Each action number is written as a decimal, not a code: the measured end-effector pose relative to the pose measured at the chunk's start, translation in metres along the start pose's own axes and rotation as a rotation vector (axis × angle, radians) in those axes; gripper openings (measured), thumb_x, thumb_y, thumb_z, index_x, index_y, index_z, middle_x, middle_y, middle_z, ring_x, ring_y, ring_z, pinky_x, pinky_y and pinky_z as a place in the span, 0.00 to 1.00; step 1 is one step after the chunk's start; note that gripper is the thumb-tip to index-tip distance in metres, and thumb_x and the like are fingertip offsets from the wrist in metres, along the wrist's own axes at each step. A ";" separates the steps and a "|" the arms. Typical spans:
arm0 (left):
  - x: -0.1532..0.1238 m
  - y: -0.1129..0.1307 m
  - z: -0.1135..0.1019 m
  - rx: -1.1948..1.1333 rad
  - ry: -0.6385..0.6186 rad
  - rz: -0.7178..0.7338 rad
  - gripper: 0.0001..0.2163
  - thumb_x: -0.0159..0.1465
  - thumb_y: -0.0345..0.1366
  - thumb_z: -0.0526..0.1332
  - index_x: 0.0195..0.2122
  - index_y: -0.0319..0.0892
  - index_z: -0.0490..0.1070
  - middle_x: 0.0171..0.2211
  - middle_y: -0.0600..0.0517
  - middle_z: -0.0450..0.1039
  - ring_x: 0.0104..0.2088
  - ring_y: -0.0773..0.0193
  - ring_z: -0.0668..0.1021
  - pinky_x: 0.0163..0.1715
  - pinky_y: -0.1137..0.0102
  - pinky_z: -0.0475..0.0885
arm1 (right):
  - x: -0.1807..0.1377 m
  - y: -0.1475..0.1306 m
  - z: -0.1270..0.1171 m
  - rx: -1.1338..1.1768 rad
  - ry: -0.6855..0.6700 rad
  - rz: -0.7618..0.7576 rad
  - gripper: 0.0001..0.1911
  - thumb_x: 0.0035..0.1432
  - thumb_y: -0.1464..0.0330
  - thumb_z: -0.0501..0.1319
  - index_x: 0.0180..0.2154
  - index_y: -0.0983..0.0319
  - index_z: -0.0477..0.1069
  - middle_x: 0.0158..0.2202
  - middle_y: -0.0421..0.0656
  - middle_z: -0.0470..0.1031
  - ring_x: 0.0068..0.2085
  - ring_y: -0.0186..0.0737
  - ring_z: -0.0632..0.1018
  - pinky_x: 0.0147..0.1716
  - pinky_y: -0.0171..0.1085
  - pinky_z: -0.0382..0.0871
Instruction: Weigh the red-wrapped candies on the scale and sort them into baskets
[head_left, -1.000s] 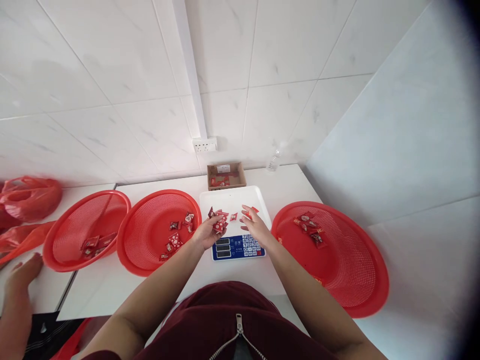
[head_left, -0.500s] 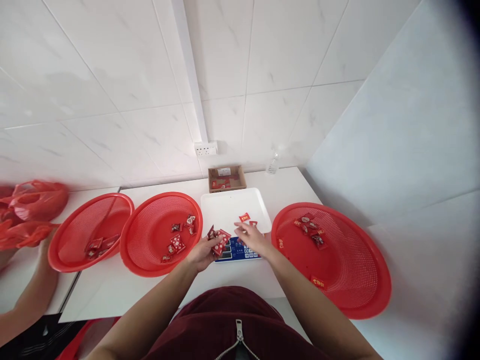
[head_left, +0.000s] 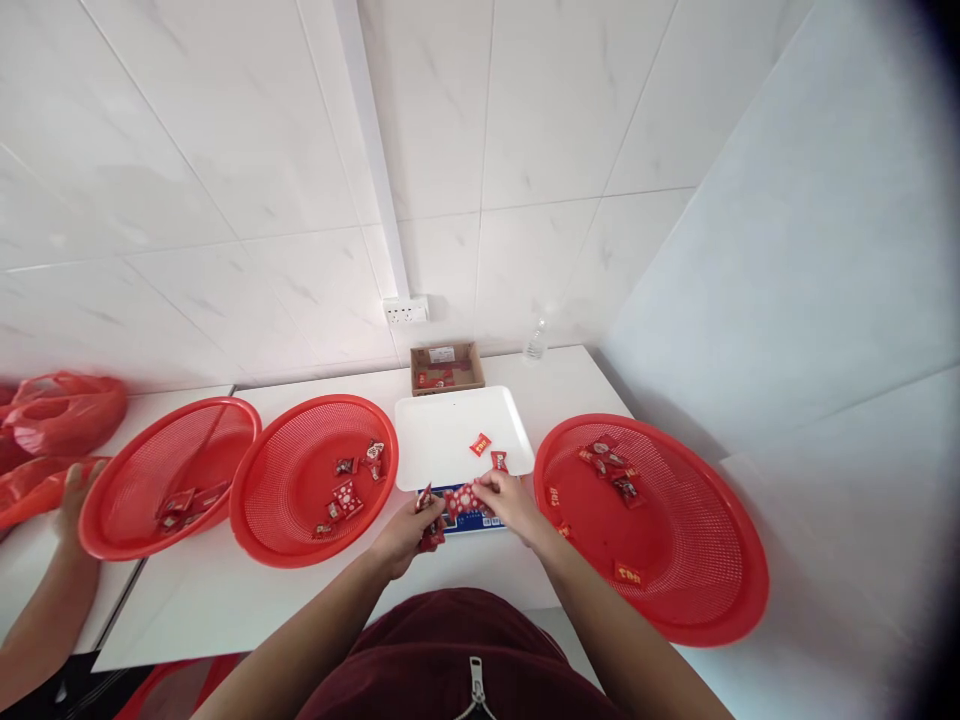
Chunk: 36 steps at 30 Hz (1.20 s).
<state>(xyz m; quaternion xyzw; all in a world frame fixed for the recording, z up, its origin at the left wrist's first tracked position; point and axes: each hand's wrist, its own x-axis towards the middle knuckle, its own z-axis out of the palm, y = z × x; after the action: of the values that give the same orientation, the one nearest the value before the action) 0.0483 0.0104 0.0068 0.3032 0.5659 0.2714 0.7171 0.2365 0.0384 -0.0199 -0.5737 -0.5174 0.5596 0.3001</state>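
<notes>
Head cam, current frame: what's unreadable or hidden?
Scale panel: head view, mostly covered by left hand, right hand and their candies.
Cardboard box contents: head view, too small.
Co-worker's arm: head view, cut off by left edge.
Red bags: head view, blurred.

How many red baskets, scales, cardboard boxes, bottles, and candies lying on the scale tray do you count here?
Red baskets: 3
Scale: 1
Cardboard box: 1
Bottle: 1
Candies on the scale tray: 2
Total: 8
</notes>
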 end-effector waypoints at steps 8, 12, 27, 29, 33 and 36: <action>-0.003 -0.004 -0.015 -0.091 0.105 -0.034 0.19 0.48 0.48 0.68 0.31 0.43 0.62 0.22 0.59 0.68 0.18 0.75 0.66 0.21 0.77 0.58 | 0.028 0.012 -0.025 -0.374 0.245 -0.106 0.21 0.55 0.69 0.56 0.52 0.61 0.66 0.54 0.50 0.67 0.57 0.48 0.67 0.56 0.48 0.59; -0.005 -0.008 -0.017 -0.086 0.101 -0.065 0.19 0.48 0.47 0.68 0.32 0.43 0.63 0.22 0.59 0.68 0.18 0.76 0.66 0.21 0.77 0.59 | 0.043 0.006 -0.011 -0.378 0.141 -0.182 0.22 0.54 0.75 0.55 0.52 0.63 0.66 0.53 0.50 0.67 0.55 0.45 0.68 0.56 0.44 0.59; -0.002 -0.009 0.016 0.668 -0.227 0.036 0.15 0.55 0.46 0.61 0.20 0.41 0.66 0.14 0.57 0.62 0.13 0.72 0.63 0.14 0.75 0.54 | -0.037 -0.018 0.013 -0.413 -0.268 -0.375 0.05 0.53 0.68 0.61 0.32 0.60 0.75 0.34 0.44 0.75 0.38 0.41 0.74 0.38 0.38 0.66; -0.001 -0.006 0.021 0.677 -0.264 0.066 0.13 0.55 0.47 0.61 0.24 0.41 0.68 0.17 0.57 0.64 0.13 0.73 0.64 0.14 0.75 0.55 | -0.040 -0.014 0.011 -0.409 -0.200 -0.297 0.06 0.54 0.68 0.59 0.28 0.61 0.73 0.30 0.43 0.74 0.34 0.40 0.74 0.34 0.36 0.65; -0.002 -0.005 0.023 0.541 -0.305 0.081 0.17 0.58 0.52 0.56 0.28 0.41 0.67 0.23 0.56 0.66 0.14 0.75 0.63 0.13 0.76 0.55 | -0.044 -0.002 0.000 -0.175 -0.133 -0.135 0.09 0.57 0.66 0.55 0.28 0.62 0.68 0.27 0.41 0.73 0.26 0.34 0.72 0.25 0.33 0.64; -0.004 -0.008 0.023 0.500 -0.312 0.072 0.20 0.59 0.54 0.53 0.26 0.40 0.66 0.23 0.56 0.64 0.14 0.75 0.62 0.13 0.76 0.54 | -0.049 0.003 -0.001 -0.060 -0.113 -0.067 0.10 0.57 0.63 0.54 0.28 0.62 0.65 0.24 0.40 0.72 0.21 0.31 0.69 0.20 0.31 0.62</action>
<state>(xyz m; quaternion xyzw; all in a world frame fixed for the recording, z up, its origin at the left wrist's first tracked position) 0.0700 -0.0002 0.0076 0.5284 0.4868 0.0989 0.6885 0.2459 -0.0077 -0.0064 -0.5322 -0.5690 0.5651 0.2715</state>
